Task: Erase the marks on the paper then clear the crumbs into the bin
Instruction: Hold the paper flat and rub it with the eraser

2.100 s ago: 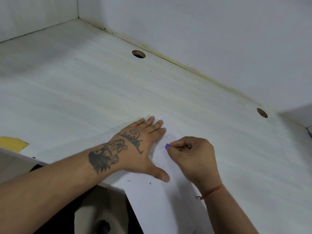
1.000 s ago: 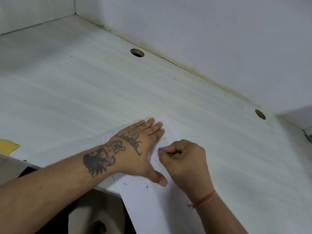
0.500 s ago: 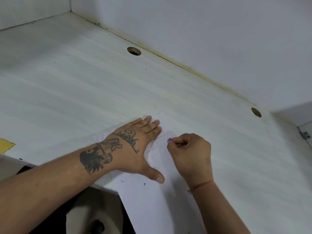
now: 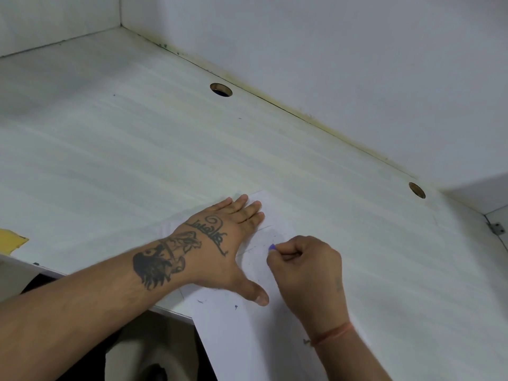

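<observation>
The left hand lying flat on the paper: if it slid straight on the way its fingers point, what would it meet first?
Probably nothing soon. The left hand points up and right across the paper; past the sheet's far edge lies bare desk, then the back wall. The cable hole seems off to the right, though depth is unclear.

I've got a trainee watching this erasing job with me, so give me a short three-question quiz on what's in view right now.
1. True or false: the left hand lies flat on the paper with its fingers straight.
2. What does the right hand pinch? A) a pencil B) a purple eraser C) a cloth
3. Fill in: the near end of the paper hangs over the desk ____.

Key
1. True. The palm is pressed on the sheet, left of the faint pencil lines.
2. B. Only its purple tip shows at the fingertips, down on the paper.
3. Edge. Small purple crumbs lie on the sheet near the left thumb.
</observation>
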